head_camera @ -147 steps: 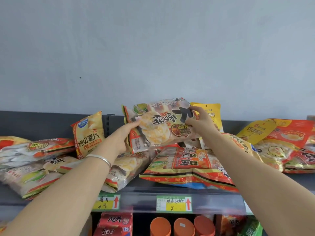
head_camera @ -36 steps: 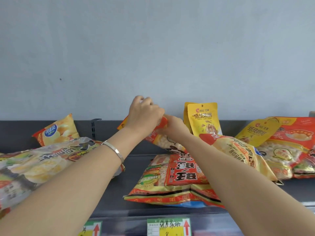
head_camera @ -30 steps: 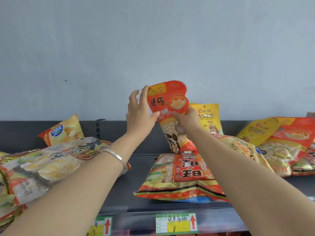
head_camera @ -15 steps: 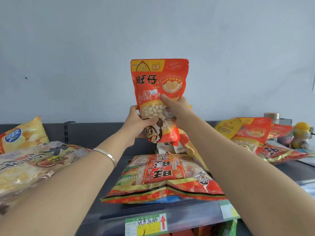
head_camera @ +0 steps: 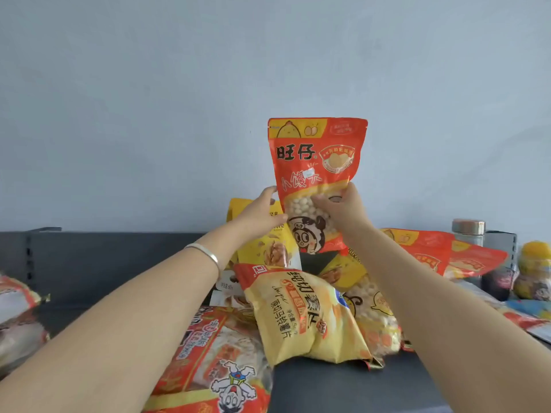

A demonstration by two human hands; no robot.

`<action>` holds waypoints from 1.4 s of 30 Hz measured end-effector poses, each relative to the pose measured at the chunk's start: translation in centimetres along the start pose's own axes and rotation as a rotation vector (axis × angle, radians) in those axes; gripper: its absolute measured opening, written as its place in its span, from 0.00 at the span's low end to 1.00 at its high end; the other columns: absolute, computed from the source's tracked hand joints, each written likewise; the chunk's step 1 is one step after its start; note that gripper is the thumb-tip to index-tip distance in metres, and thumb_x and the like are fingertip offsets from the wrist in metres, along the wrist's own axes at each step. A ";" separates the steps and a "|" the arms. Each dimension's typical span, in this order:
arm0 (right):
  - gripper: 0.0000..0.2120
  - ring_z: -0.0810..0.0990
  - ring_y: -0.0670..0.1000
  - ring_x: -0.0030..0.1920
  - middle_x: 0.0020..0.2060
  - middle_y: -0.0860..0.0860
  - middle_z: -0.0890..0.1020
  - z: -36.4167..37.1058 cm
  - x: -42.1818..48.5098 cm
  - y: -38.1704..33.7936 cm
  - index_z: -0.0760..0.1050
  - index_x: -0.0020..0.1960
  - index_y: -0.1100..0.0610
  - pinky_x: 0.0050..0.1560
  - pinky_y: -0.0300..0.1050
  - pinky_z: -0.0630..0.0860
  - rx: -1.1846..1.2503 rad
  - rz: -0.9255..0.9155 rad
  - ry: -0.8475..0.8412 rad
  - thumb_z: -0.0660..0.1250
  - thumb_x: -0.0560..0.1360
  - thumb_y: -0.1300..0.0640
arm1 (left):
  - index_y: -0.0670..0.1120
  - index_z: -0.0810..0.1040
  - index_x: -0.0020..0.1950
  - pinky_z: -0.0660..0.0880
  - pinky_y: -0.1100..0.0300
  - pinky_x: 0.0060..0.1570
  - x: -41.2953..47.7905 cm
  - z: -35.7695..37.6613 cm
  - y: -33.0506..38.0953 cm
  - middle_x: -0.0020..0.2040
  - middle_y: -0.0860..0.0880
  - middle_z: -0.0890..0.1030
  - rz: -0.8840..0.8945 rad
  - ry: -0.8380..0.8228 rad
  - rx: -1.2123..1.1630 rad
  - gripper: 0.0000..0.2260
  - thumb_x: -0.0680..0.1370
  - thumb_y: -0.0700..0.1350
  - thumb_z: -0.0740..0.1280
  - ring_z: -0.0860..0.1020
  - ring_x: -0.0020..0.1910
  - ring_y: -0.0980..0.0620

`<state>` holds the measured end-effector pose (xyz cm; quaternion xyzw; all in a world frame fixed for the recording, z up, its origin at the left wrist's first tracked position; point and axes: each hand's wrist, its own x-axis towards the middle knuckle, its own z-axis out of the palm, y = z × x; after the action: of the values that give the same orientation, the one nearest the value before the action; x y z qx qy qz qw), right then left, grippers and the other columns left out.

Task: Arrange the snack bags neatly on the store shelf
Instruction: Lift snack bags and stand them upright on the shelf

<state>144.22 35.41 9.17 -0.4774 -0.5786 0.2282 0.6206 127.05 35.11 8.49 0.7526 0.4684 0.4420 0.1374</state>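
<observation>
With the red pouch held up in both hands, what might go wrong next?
The left hand and right hand grip the red pouch low down, so it may tip. The yellow chip bag below lies tilted on other bags; a nudge could slide it off the shelf.
</observation>
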 end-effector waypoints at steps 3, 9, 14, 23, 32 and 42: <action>0.20 0.76 0.53 0.47 0.50 0.53 0.76 -0.9 1.9 3.4 0.66 0.60 0.58 0.49 0.52 0.77 -0.181 0.021 0.001 0.70 0.74 0.53 | 0.52 0.58 0.75 0.60 0.53 0.69 0.6 0.7 -2.8 0.75 0.47 0.60 0.055 -0.048 0.586 0.29 0.77 0.49 0.65 0.59 0.74 0.47; 0.10 0.78 0.58 0.50 0.51 0.52 0.77 2.0 3.6 6.7 0.61 0.51 0.49 0.55 0.63 0.75 -0.363 0.050 0.022 0.62 0.76 0.52 | 0.62 0.53 0.75 0.37 0.35 0.68 0.6 2.2 -5.6 0.78 0.50 0.44 0.014 -0.296 0.973 0.33 0.74 0.60 0.65 0.38 0.76 0.44; 0.10 0.78 0.59 0.52 0.50 0.52 0.77 2.6 4.5 7.0 0.62 0.52 0.50 0.57 0.64 0.74 -0.246 0.067 0.108 0.64 0.77 0.54 | 0.66 0.49 0.74 0.38 0.26 0.64 1.3 2.0 -6.9 0.78 0.53 0.39 0.015 -0.363 1.131 0.34 0.74 0.62 0.65 0.33 0.75 0.43; 0.15 0.76 0.53 0.50 0.49 0.50 0.75 5.0 1.8 7.4 0.66 0.60 0.53 0.50 0.51 0.78 -0.079 0.085 -0.107 0.66 0.77 0.57 | 0.63 0.51 0.74 0.47 0.34 0.70 0.6 -1.8 -8.4 0.77 0.51 0.39 0.091 -0.332 1.248 0.37 0.72 0.57 0.69 0.33 0.75 0.46; 0.14 0.79 0.56 0.53 0.53 0.53 0.78 8.0 0.8 7.1 0.68 0.58 0.54 0.57 0.56 0.78 0.012 0.198 -0.187 0.68 0.75 0.57 | 0.59 0.47 0.77 0.55 0.46 0.73 -2.1 -5.2 -10.8 0.76 0.49 0.33 0.091 -0.322 1.164 0.40 0.73 0.56 0.69 0.29 0.73 0.47; 0.24 0.79 0.60 0.56 0.58 0.56 0.77 6.4 1.0 10.2 0.62 0.65 0.53 0.57 0.62 0.77 0.074 0.413 -0.276 0.69 0.74 0.54 | 0.58 0.40 0.76 0.52 0.49 0.73 -2.5 -2.5 -11.6 0.77 0.46 0.37 0.161 -0.416 1.395 0.36 0.79 0.41 0.61 0.38 0.76 0.44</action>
<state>141.23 42.77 0.16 -0.5267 -0.5394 0.4344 0.4930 117.84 38.60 1.35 0.7654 0.5484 -0.1026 -0.3207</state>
